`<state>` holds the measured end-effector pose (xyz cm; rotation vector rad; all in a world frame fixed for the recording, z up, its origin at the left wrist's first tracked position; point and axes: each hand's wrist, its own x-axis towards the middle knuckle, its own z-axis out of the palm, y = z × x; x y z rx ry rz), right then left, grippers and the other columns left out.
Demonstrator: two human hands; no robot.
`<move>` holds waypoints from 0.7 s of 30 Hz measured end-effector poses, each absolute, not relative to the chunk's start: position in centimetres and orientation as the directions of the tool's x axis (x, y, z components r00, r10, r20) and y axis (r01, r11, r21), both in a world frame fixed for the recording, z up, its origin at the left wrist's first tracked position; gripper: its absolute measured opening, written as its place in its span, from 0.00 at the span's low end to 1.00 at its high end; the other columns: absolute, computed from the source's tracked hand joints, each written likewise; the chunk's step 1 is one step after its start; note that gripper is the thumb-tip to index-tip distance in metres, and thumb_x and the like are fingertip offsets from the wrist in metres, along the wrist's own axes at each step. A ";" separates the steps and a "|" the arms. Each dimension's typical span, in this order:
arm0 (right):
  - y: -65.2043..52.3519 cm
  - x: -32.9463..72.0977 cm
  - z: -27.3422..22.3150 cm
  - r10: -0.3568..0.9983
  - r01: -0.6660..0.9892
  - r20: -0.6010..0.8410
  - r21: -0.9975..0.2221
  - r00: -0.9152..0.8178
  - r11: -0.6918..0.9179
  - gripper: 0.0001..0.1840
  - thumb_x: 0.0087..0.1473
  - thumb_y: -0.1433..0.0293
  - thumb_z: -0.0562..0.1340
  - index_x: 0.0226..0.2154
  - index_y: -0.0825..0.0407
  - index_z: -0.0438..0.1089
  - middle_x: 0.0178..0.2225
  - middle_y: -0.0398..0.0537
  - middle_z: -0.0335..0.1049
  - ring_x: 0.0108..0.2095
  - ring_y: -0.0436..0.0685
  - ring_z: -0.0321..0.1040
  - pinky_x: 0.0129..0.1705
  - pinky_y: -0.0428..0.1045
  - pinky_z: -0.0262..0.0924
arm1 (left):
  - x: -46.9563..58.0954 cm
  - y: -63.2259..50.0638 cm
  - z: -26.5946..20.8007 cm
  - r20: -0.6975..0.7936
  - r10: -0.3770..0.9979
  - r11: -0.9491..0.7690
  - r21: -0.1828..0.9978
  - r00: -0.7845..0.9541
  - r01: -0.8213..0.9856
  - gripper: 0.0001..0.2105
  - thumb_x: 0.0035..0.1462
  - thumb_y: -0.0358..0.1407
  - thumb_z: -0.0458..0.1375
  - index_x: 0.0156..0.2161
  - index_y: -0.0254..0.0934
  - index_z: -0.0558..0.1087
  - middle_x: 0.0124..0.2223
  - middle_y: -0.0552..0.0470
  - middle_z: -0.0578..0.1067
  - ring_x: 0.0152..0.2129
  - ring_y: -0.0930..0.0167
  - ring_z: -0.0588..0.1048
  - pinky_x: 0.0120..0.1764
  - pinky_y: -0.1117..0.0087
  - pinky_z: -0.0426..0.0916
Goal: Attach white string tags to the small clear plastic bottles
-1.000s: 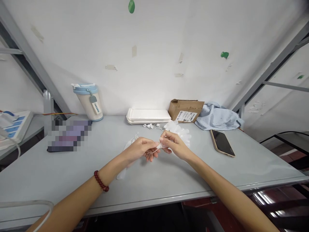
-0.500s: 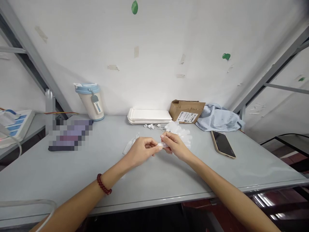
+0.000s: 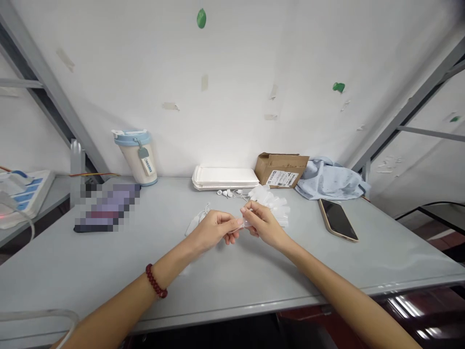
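Above the middle of the grey table, my left hand (image 3: 213,229) and my right hand (image 3: 267,225) meet, both closed in a pinch. Between the fingertips is a small clear plastic piece (image 3: 246,223), mostly covered by the fingers; its exact kind does not show. Just beyond my right hand lies a spread of translucent white plastic pieces (image 3: 279,207). Behind my left hand is a flat white tag-like piece with a thin cord (image 3: 194,223), partly hidden by the wrist. Several small white round pieces with thin cords (image 3: 227,193) lie farther back.
Along the wall stand a tumbler (image 3: 137,157), a white stack of flat trays or cartons (image 3: 227,177), a cardboard box (image 3: 281,170) and a pale blue cloth (image 3: 330,179). A phone (image 3: 337,219) lies right, a blurred-out purple item (image 3: 109,206) left. A cable (image 3: 39,315) crosses the near-left corner.
Both hands stay together over nearly the same spot. The left fingers have shifted, with lower fingertips now showing beneath the thumb. The whole view has tipped slightly.
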<state>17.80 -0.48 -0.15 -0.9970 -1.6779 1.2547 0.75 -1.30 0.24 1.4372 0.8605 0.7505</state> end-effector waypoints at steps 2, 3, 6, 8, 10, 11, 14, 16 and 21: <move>-0.5 17.6 -0.1 0.929 0.123 0.103 -0.980 -0.355 0.156 0.17 0.55 0.56 0.54 0.25 0.51 0.55 0.13 0.32 0.49 0.13 0.43 0.44 0.15 0.41 0.43 | 0.7 -1.4 0.3 -0.049 0.871 0.009 0.997 0.489 0.083 0.14 0.50 0.43 0.58 0.24 0.33 0.70 0.22 0.54 0.70 0.19 0.75 0.67 0.26 0.74 0.63; -0.5 17.6 -0.1 0.931 0.117 0.085 -0.984 -0.355 0.134 0.17 0.54 0.55 0.55 0.25 0.51 0.55 0.12 0.32 0.48 0.13 0.43 0.43 0.14 0.41 0.43 | 0.8 -1.5 0.3 -0.038 0.881 -0.012 0.995 0.472 0.103 0.12 0.50 0.42 0.58 0.25 0.33 0.71 0.23 0.54 0.70 0.20 0.75 0.67 0.26 0.73 0.63; -0.3 17.6 -0.2 0.926 0.093 0.048 -0.992 -0.374 0.089 0.18 0.53 0.55 0.56 0.25 0.51 0.55 0.12 0.31 0.46 0.12 0.43 0.42 0.14 0.41 0.44 | 0.9 -1.7 0.5 0.037 0.909 -0.136 0.968 0.415 0.211 0.11 0.51 0.41 0.57 0.28 0.34 0.71 0.23 0.55 0.70 0.21 0.74 0.68 0.27 0.73 0.64; -0.2 17.7 -0.2 0.928 0.099 0.046 -0.991 -0.370 0.088 0.18 0.53 0.55 0.56 0.24 0.51 0.55 0.12 0.31 0.46 0.12 0.43 0.42 0.14 0.41 0.44 | 1.1 -1.8 0.5 0.054 0.907 -0.172 0.953 0.418 0.249 0.12 0.53 0.42 0.55 0.29 0.34 0.71 0.24 0.54 0.70 0.22 0.74 0.69 0.26 0.73 0.64; -0.1 17.8 -0.1 0.934 0.126 0.070 -0.985 -0.351 0.122 0.18 0.53 0.55 0.55 0.24 0.51 0.55 0.13 0.32 0.48 0.13 0.43 0.44 0.14 0.41 0.43 | 1.3 -1.7 0.5 0.015 0.892 -0.139 0.960 0.451 0.242 0.14 0.55 0.44 0.53 0.28 0.34 0.70 0.25 0.54 0.71 0.20 0.74 0.69 0.25 0.73 0.64; -0.1 17.8 0.0 0.936 0.141 0.088 -0.980 -0.341 0.143 0.18 0.54 0.55 0.55 0.24 0.51 0.55 0.13 0.32 0.48 0.13 0.43 0.44 0.14 0.40 0.43 | 1.3 -1.7 0.5 -0.016 0.884 -0.103 0.968 0.468 0.228 0.16 0.55 0.45 0.52 0.27 0.33 0.70 0.25 0.53 0.70 0.19 0.75 0.69 0.24 0.73 0.64; -0.2 17.9 0.3 0.935 0.177 0.133 -0.964 -0.328 0.199 0.16 0.54 0.56 0.55 0.25 0.51 0.56 0.14 0.33 0.50 0.14 0.43 0.45 0.15 0.40 0.44 | 1.4 -1.5 0.2 -0.091 0.859 0.003 0.985 0.504 0.172 0.18 0.56 0.47 0.50 0.27 0.33 0.69 0.23 0.54 0.69 0.18 0.74 0.69 0.22 0.73 0.64; -0.3 18.0 0.5 0.933 0.199 0.152 -0.954 -0.327 0.225 0.16 0.54 0.57 0.55 0.26 0.51 0.57 0.15 0.33 0.50 0.14 0.43 0.46 0.16 0.41 0.47 | 1.3 -1.4 0.0 -0.079 0.850 -0.007 0.987 0.521 0.162 0.18 0.56 0.48 0.50 0.28 0.33 0.69 0.22 0.55 0.68 0.18 0.75 0.68 0.23 0.73 0.64; -0.5 18.0 0.9 0.923 0.218 0.186 -0.938 -0.337 0.269 0.15 0.54 0.58 0.55 0.25 0.52 0.58 0.16 0.35 0.50 0.16 0.44 0.49 0.17 0.41 0.50 | 1.0 -1.8 0.3 0.032 0.867 -0.221 0.919 0.497 0.326 0.19 0.57 0.46 0.50 0.23 0.34 0.68 0.19 0.55 0.68 0.18 0.75 0.67 0.26 0.73 0.62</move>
